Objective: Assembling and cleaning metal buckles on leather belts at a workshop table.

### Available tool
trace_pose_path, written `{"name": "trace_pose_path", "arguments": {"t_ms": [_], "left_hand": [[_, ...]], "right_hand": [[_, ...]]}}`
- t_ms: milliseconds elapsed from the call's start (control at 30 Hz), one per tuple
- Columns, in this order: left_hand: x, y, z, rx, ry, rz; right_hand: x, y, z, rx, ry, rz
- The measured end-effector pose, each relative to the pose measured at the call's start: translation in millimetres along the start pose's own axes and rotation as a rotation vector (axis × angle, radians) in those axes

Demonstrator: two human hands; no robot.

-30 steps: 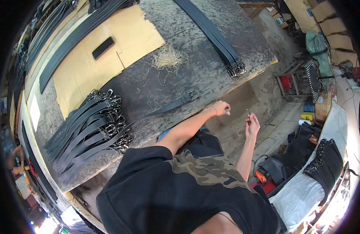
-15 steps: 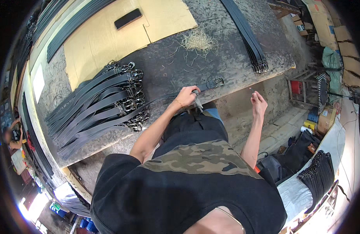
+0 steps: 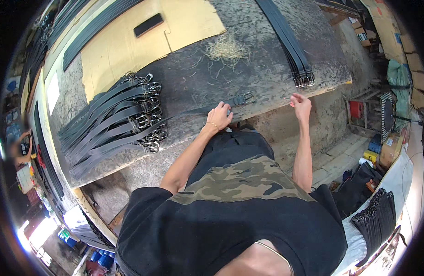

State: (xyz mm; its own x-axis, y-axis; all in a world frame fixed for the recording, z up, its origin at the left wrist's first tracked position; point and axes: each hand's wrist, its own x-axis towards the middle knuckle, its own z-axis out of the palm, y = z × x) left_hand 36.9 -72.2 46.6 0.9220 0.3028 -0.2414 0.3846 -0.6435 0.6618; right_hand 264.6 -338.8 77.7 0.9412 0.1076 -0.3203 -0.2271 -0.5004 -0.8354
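A dark belt lies along the table's near edge, its buckle pointing right. My left hand is closed over the belt just left of the buckle end, fingers curled. A small grey bit shows beside its fingers, too hidden to name. Out past the table edge, my right hand is raised with thumb and fingers pinched together. Whatever it may hold is too small to make out. Left of my left hand lies a large pile of dark belts with metal buckles bunched at its right end.
Another bundle of belts lies at the far right of the table. A heap of pale thread scraps sits mid-table. Cardboard carries a phone. More belts hang at my right; a person is at far left.
My right hand has swung slightly toward the table, fingers still pinched. My left hand has flattened down over the belt, and the grey thing below it has mostly gone from sight.
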Motion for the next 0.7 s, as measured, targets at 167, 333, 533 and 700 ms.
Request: {"name": "trace_pose_path", "arguments": {"t_ms": [167, 333, 533, 700], "left_hand": [[1, 9, 13, 0.020, -0.015, -0.019], [-14, 23, 14, -0.039, 0.088, -0.125], [-44, 3, 23, -0.066, 0.240, -0.208], [-57, -10, 27, -0.076, 0.401, -0.350]], "right_hand": [[28, 10, -8, -0.470, -0.220, -0.202], [52, 18, -2, -0.546, -0.403, -0.429], [56, 18, 13, -0.877, -0.448, -0.515], [54, 15, 17, -1.018, -0.408, -0.570]]}}
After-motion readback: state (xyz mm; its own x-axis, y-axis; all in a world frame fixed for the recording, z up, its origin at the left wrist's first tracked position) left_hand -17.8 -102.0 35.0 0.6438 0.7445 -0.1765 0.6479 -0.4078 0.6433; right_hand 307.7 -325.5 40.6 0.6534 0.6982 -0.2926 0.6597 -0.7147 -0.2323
